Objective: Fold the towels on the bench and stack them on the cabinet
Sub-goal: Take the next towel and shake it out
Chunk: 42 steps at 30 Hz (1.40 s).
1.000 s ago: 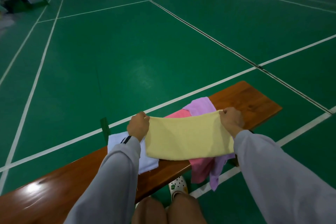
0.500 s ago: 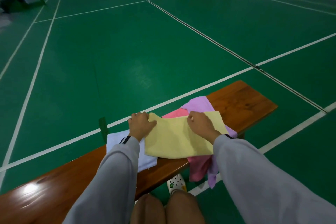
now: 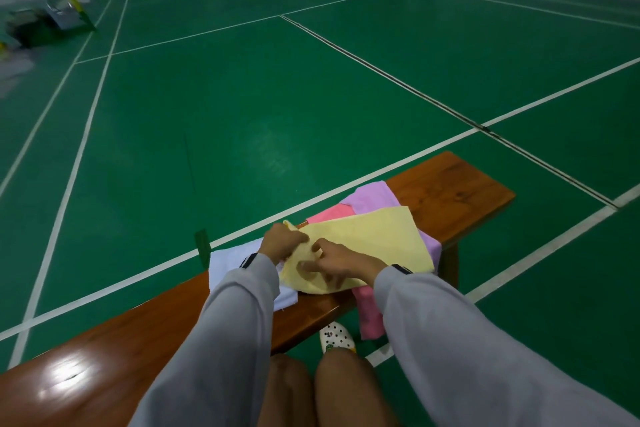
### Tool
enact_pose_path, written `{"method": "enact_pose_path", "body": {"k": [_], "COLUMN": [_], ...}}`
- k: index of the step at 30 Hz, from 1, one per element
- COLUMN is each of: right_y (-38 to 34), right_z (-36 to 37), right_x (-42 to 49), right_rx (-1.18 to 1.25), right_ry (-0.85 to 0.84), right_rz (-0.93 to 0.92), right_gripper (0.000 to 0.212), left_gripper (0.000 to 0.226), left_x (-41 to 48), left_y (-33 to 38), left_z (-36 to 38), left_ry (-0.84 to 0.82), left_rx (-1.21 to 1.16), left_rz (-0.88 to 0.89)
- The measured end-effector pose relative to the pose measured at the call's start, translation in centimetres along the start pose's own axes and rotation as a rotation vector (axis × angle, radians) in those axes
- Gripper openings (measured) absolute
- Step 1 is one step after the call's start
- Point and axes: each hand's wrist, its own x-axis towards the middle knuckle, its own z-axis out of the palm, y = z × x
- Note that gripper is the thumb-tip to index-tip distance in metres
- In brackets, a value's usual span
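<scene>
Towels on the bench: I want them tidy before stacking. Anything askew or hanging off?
Yes. The pink towel hangs over the near edge of the bench, and the yellow towel lies skewed across it and the purple towel.
</scene>
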Motion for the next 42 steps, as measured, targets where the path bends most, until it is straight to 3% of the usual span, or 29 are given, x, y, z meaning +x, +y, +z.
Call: {"method": "enact_pose_path", "body": {"k": [2, 5, 10, 13, 16, 22, 32, 38, 42], "right_y": [-0.4, -1.3, -0.6, 0.3, 1.4, 3.9, 9.2, 11.7, 12.8], "right_z": [0.0, -0.3, -0.8, -1.3, -2.7, -6.3, -10.6, -11.8, -11.8], "right_x": [-0.7, -1.9, -3.1, -4.0, -4.6, -7.2, -9.2, -9.7, -8.9], "right_rx": [0.054, 0.061, 0.134, 0.186, 0.037, 0.106, 0.152, 0.087, -0.016], "right_ry": [-0.002, 0.046, 0.107, 0.238, 0.372, 0.397, 0.439, 0.414, 0.490], "right_rz": [-0.019, -0.078, 0.033, 0.058, 0.101, 0.081, 0.157, 0.312, 0.335], "right_gripper": [0.091, 0.080, 0.086, 0.068, 0.039, 0.014, 0.031, 0.022, 0.048], "left_gripper": [0.021, 0.004, 0.010, 0.008, 0.005, 0.012, 0.018, 0.027, 0.040], "left_x": [-0.4, -1.4, -2.7, -3.3, -4.1, -3.9, -3.8, -3.9, -3.0], "left_y": [1.1, 2.6, 4.8, 6.6, 8.4, 10.9, 15.2, 14.7, 12.6], "left_z": [0.2, 1.1, 3.1, 4.5, 5.8, 7.6, 13.1, 15.8, 15.4], "left_ry": [-0.013, -0.023, -0.096, -0.092, -0.059, -0.068, -0.143, -0.304, -0.029], "left_rx": [-0.201, -0.335, -0.391, -0.381, -0.342, -0.256, -0.240, -0.079, 0.301], "left_rz": [0.011, 0.027, -0.002, 0.013, 0.045, 0.115, 0.157, 0.130, 0.213]}}
